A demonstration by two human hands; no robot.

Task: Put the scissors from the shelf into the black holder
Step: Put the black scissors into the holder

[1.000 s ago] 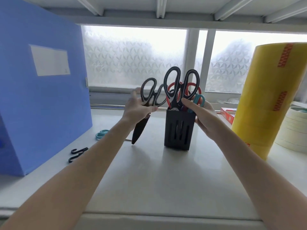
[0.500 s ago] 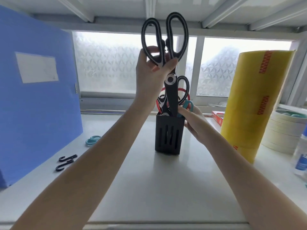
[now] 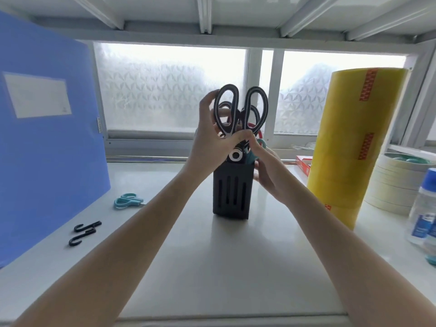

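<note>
A black slotted holder [image 3: 232, 193] stands upright in the middle of the white shelf [image 3: 212, 267]. My left hand [image 3: 210, 135] grips the big black-handled scissors [image 3: 240, 109] by the handles; their blades point down into the holder, pivot just above its rim. Other scissors with black, red and teal handles stand in the holder behind them. My right hand [image 3: 269, 171] rests against the holder's right side near its rim, one finger raised to the scissors. A small teal pair of scissors [image 3: 127, 200] lies flat on the shelf at the left.
A tall blue folder [image 3: 47, 138] stands at the left, with two black hooks [image 3: 85, 232] lying beside it. At the right are a yellow tape stack [image 3: 354, 142], white tape rolls [image 3: 396, 182], a clear bottle [image 3: 424, 208] and a red box [image 3: 303, 162]. Frosted windows lie behind.
My left hand has lowered the black-handled scissors from high above the holder down into it. My right hand stays by the holder's right side.
</note>
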